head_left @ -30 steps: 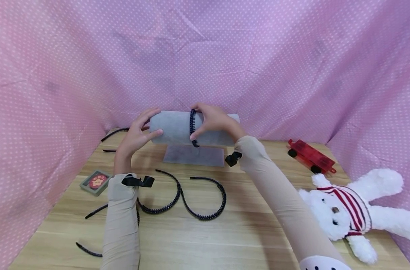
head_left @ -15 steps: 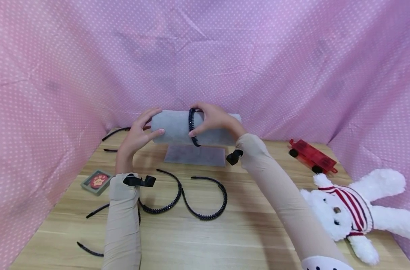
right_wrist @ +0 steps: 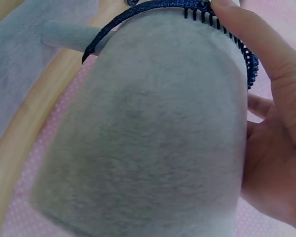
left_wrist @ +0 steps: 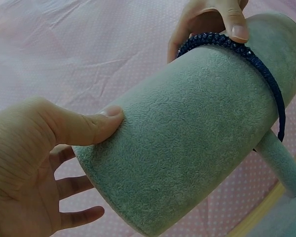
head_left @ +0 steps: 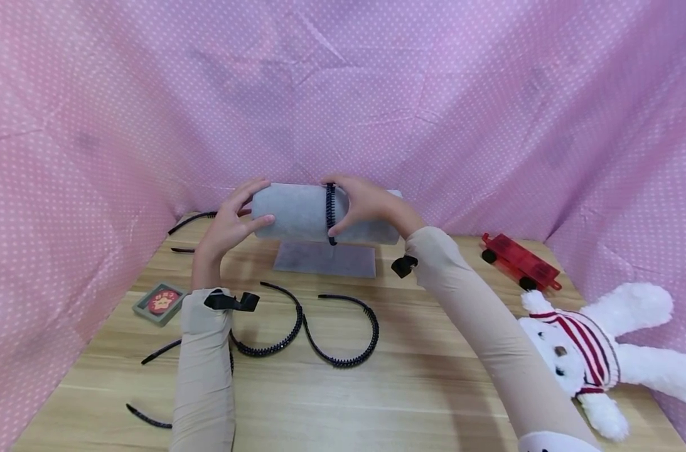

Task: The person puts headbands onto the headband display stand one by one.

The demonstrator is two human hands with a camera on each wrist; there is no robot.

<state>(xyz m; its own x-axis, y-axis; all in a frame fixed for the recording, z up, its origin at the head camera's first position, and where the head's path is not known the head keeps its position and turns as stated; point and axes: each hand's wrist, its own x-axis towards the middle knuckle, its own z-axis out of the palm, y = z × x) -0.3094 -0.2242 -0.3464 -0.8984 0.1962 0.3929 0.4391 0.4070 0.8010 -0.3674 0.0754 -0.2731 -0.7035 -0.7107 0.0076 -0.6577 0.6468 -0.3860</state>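
A padded grey headband stand (head_left: 293,211), a horizontal roll on a post with a flat base (head_left: 324,260), stands at the back of the table. My left hand (head_left: 223,227) holds the roll's left end, its thumb (left_wrist: 106,123) pressed on the plush cover. Over the roll, right of its middle, sits a dark toothed headband (head_left: 330,207). My right hand (head_left: 368,202) pinches this headband, thumb in front and fingers behind the roll. In the left wrist view, one end of the headband hangs down close to the post (left_wrist: 286,165).
Two more headbands lie front center, one left (head_left: 269,350) and one right (head_left: 371,333). Others lie partly hidden by my left arm. A small framed card (head_left: 160,304) is at left. At right are a red toy wagon (head_left: 520,260) and a white plush toy (head_left: 568,358).
My right hand has shifted right along the roll, taking the headband with it, and the band now stands straighter. The left hand keeps its place at the roll's end.
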